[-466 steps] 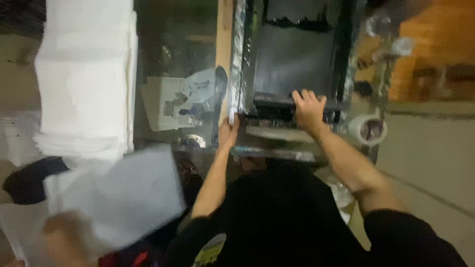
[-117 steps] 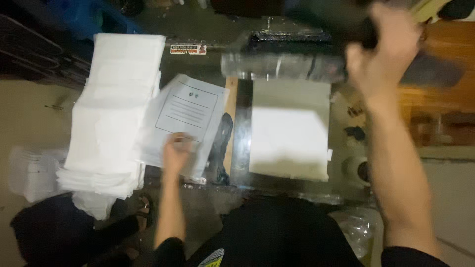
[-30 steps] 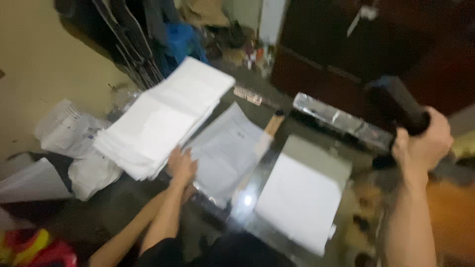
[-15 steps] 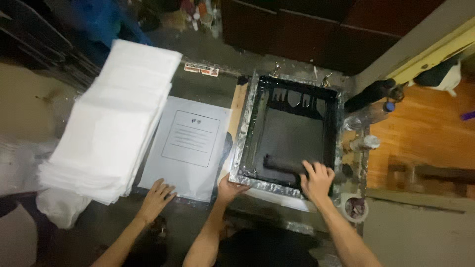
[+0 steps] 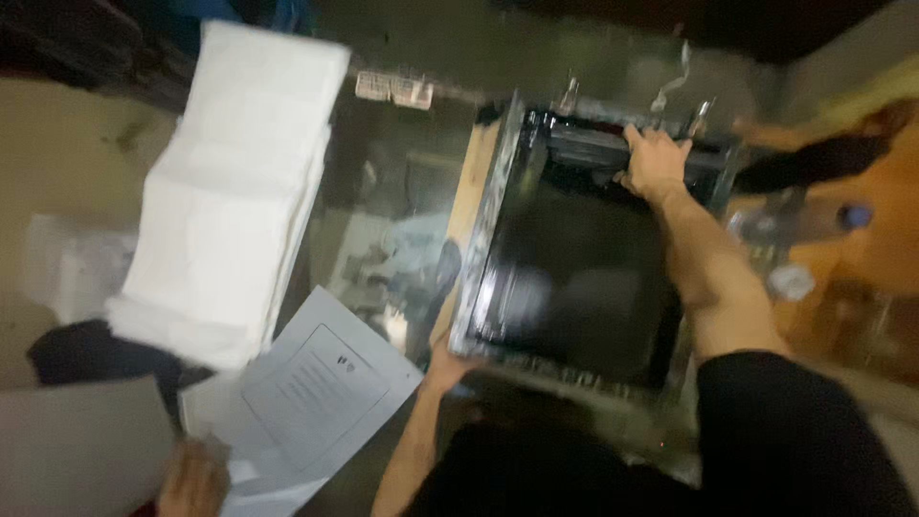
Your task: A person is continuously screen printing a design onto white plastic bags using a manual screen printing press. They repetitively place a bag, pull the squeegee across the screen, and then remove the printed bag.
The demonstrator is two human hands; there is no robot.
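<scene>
A black printing screen in a metal frame point(image 5: 476, 258) lies flat on a glass table. My right hand point(image 5: 655, 163) is stretched to the frame's far end and grips the dark squeegee point(image 5: 589, 146) lying across it. My left hand point(image 5: 446, 365) holds the frame's near left corner. The picture is blurred, so the fingers are hard to make out.
A tall stack of white sheets point(image 5: 239, 191) sits left of the frame. Another person's hand point(image 5: 195, 478) at the bottom left holds a printed sheet point(image 5: 321, 388). Bottles and small items point(image 5: 790, 278) stand to the right, and a dark object point(image 5: 81, 354) lies beside the stack.
My right hand has moved with the squeegee from the near end of the screen to its far end. The other person's hand has drawn the printed sheet off the glass toward the near left.
</scene>
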